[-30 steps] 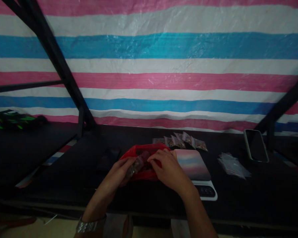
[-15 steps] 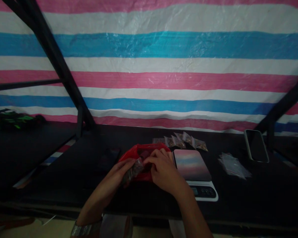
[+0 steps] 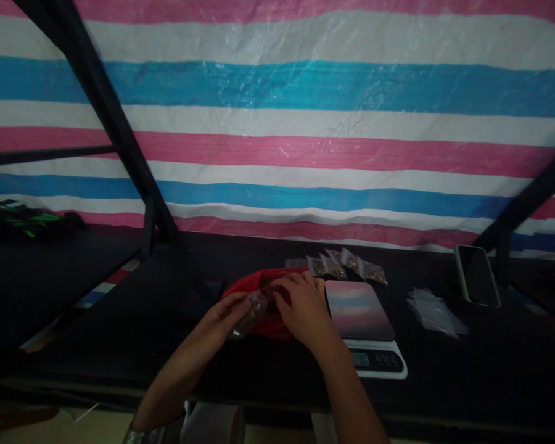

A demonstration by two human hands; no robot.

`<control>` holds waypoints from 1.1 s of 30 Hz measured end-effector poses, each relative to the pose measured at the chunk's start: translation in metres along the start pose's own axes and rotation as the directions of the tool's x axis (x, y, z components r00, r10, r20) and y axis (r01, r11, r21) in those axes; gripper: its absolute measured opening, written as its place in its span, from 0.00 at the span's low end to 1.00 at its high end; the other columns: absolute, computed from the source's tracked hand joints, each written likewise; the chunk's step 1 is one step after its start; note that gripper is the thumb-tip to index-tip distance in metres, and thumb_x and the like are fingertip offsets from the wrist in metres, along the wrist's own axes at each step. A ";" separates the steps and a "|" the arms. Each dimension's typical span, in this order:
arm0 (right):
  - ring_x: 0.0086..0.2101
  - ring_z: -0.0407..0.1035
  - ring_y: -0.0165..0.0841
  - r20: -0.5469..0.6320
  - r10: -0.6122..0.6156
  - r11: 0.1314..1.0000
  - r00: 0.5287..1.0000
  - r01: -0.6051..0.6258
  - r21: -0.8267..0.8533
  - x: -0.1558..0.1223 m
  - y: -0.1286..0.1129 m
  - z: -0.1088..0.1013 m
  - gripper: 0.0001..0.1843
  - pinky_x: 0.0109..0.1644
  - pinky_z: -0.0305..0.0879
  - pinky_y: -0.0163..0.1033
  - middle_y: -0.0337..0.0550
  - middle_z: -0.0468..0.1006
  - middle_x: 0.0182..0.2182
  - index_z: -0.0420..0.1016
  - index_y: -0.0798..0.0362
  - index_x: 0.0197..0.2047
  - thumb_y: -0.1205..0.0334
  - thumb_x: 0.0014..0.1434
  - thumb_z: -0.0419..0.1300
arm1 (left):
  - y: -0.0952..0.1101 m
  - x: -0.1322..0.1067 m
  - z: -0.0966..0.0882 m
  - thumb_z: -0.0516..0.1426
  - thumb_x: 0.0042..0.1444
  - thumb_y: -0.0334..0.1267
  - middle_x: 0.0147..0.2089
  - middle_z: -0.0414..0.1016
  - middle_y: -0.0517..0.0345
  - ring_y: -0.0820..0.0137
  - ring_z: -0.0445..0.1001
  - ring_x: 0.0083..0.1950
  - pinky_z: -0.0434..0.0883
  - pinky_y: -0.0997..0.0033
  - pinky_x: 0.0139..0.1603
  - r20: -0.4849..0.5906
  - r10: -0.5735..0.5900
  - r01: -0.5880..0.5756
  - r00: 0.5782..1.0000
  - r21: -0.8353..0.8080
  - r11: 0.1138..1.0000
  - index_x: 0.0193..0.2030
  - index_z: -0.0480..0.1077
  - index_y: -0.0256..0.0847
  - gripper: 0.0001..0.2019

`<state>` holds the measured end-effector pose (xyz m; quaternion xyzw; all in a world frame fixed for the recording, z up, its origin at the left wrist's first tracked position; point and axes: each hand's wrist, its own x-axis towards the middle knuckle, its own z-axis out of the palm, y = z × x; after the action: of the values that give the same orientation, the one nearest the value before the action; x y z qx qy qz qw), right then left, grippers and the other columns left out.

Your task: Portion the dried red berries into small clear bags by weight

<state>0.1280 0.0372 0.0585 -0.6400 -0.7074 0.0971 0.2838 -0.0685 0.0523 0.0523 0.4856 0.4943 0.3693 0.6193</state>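
My left hand (image 3: 226,319) is closed on a small clear zip bag (image 3: 251,317), pinched between thumb and fingers, with something dark inside it. Behind and under both hands lies an opened red plastic bag (image 3: 247,282). Over that bag's right side is my right hand (image 3: 303,305), its fingers curled down into the opening; what they grip, if anything, is hidden. Close to the right wrist stands a kitchen scale (image 3: 361,311) with a bare reflective plate.
Several filled small bags (image 3: 335,265) lie behind the scale. To its right are flat clear bags (image 3: 435,312) and a phone (image 3: 478,275) leaning near a black post. A dark flat object (image 3: 206,293) rests left of the red bag. Striped sheeting (image 3: 305,148) hangs behind the black table.
My right hand has shifted slightly, its fingertips moving off the clear bag's mouth and over the red bag. My left hand still holds the clear bag, now turned a little.
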 end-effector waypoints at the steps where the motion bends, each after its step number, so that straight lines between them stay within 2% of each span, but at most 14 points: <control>1: 0.56 0.66 0.48 0.006 -0.010 1.000 1.000 0.010 0.001 0.003 0.000 0.002 0.09 0.58 0.53 0.54 0.46 0.84 0.52 0.83 0.46 0.51 0.62 0.71 0.63 | -0.001 -0.001 -0.003 0.69 0.55 0.55 0.56 0.85 0.51 0.57 0.81 0.59 0.74 0.62 0.62 0.043 0.018 -0.018 0.999 0.003 1.000 0.54 0.81 0.44 0.24; 5: 0.54 0.68 0.46 0.013 -0.008 1.000 1.000 0.007 0.016 0.014 0.000 0.013 0.04 0.57 0.52 0.52 0.43 0.86 0.49 0.82 0.47 0.45 0.61 0.67 0.68 | -0.005 -0.005 -0.014 0.69 0.56 0.49 0.61 0.83 0.52 0.56 0.79 0.63 0.71 0.57 0.68 0.144 0.087 -0.091 0.986 0.026 0.995 0.58 0.79 0.48 0.23; 9: 0.52 0.70 0.46 0.004 0.032 0.998 0.999 -0.032 0.048 0.013 0.001 0.021 0.03 0.57 0.52 0.52 0.42 0.87 0.46 0.82 0.47 0.43 0.63 0.65 0.70 | -0.002 -0.009 -0.017 0.72 0.51 0.44 0.63 0.82 0.50 0.53 0.75 0.69 0.67 0.53 0.73 0.110 0.148 -0.152 0.983 0.033 0.988 0.60 0.78 0.46 0.28; 13: 0.53 0.70 0.46 -0.069 0.008 0.989 0.998 0.002 0.146 0.005 -0.003 0.011 0.04 0.58 0.54 0.53 0.43 0.86 0.48 0.83 0.47 0.43 0.65 0.66 0.68 | 0.002 -0.008 -0.010 0.71 0.51 0.43 0.63 0.81 0.49 0.55 0.77 0.67 0.69 0.55 0.72 0.092 0.237 -0.238 0.967 0.006 0.971 0.61 0.75 0.43 0.29; 16: 0.50 0.73 0.41 -0.131 -0.043 0.917 0.991 0.091 0.388 -0.003 -0.009 -0.008 0.05 0.59 0.60 0.49 0.41 0.85 0.46 0.83 0.47 0.43 0.64 0.68 0.65 | 0.002 -0.005 0.005 0.69 0.51 0.43 0.60 0.82 0.50 0.56 0.80 0.62 0.73 0.57 0.68 0.009 0.312 -0.312 0.950 0.037 0.949 0.59 0.74 0.43 0.27; 18: 0.44 0.75 0.38 -0.088 -0.042 0.836 0.995 0.083 0.542 -0.007 -0.012 -0.019 0.05 0.54 0.66 0.44 0.40 0.85 0.43 0.83 0.47 0.43 0.61 0.67 0.65 | 0.001 -0.002 0.018 0.67 0.54 0.44 0.58 0.82 0.51 0.58 0.80 0.60 0.74 0.57 0.66 -0.068 0.391 -0.383 0.918 0.098 0.918 0.60 0.73 0.44 0.26; 20: 0.39 0.75 0.36 -0.052 -0.007 0.798 0.999 0.037 0.601 -0.011 -0.012 -0.027 0.07 0.47 0.69 0.41 0.38 0.85 0.40 0.83 0.46 0.45 0.59 0.64 0.67 | 0.000 -0.002 0.033 0.65 0.57 0.43 0.60 0.80 0.51 0.59 0.80 0.60 0.73 0.57 0.65 -0.130 0.487 -0.461 0.864 0.187 0.867 0.60 0.72 0.46 0.24; 22: 0.37 0.75 0.36 -0.087 0.048 0.797 0.995 0.014 0.603 -0.013 -0.009 -0.031 0.07 0.44 0.70 0.40 0.38 0.85 0.38 0.84 0.47 0.43 0.58 0.61 0.67 | -0.002 -0.003 0.049 0.64 0.58 0.42 0.62 0.78 0.50 0.58 0.78 0.62 0.72 0.55 0.66 -0.152 0.565 -0.520 0.811 0.255 0.815 0.60 0.72 0.47 0.23; 23: 0.36 0.75 0.36 -0.115 0.074 0.796 0.991 0.011 0.606 -0.014 -0.006 -0.033 0.07 0.44 0.70 0.40 0.38 0.85 0.37 0.84 0.47 0.42 0.58 0.61 0.66 | -0.004 -0.004 0.056 0.65 0.58 0.42 0.62 0.77 0.50 0.58 0.77 0.62 0.72 0.54 0.66 -0.154 0.580 -0.532 0.800 0.263 0.805 0.61 0.72 0.47 0.24; 24: 0.35 0.75 0.36 -0.133 0.093 0.791 0.987 0.007 0.611 -0.016 -0.002 -0.037 0.08 0.42 0.70 0.40 0.39 0.85 0.36 0.85 0.47 0.41 0.56 0.61 0.65 | -0.005 -0.005 0.063 0.65 0.58 0.42 0.62 0.77 0.50 0.57 0.77 0.62 0.72 0.54 0.66 -0.145 0.573 -0.531 0.807 0.249 0.810 0.63 0.71 0.48 0.25; 28: 0.34 0.75 0.37 -0.160 0.122 0.800 0.980 -0.001 0.600 -0.027 0.021 -0.064 0.10 0.40 0.70 0.40 0.41 0.85 0.33 0.86 0.48 0.37 0.52 0.59 0.66 | -0.013 -0.011 0.087 0.68 0.55 0.43 0.59 0.77 0.51 0.58 0.78 0.60 0.75 0.58 0.62 -0.054 0.447 -0.446 0.893 0.019 0.895 0.68 0.66 0.49 0.34; 30: 0.34 0.76 0.38 -0.200 0.164 0.815 0.966 -0.019 0.579 -0.035 0.041 -0.080 0.11 0.41 0.71 0.42 0.42 0.86 0.33 0.86 0.48 0.37 0.51 0.58 0.67 | -0.019 -0.013 0.097 0.68 0.55 0.42 0.56 0.78 0.53 0.61 0.79 0.57 0.75 0.60 0.60 -0.041 0.450 -0.451 0.892 -0.020 0.893 0.67 0.66 0.48 0.33; 33: 0.35 0.79 0.42 -0.247 0.271 0.835 0.930 -0.099 0.541 -0.046 0.079 -0.094 0.13 0.42 0.72 0.45 0.46 0.87 0.34 0.86 0.49 0.37 0.49 0.56 0.66 | -0.028 -0.011 0.108 0.67 0.58 0.43 0.52 0.78 0.54 0.62 0.78 0.53 0.74 0.60 0.59 -0.094 0.525 -0.512 0.846 0.129 0.849 0.62 0.70 0.47 0.26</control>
<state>0.2457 -0.0158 0.0828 -0.6128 -0.5342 0.2087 0.5436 0.0333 0.0094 0.0323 0.6068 0.4004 0.5279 0.4391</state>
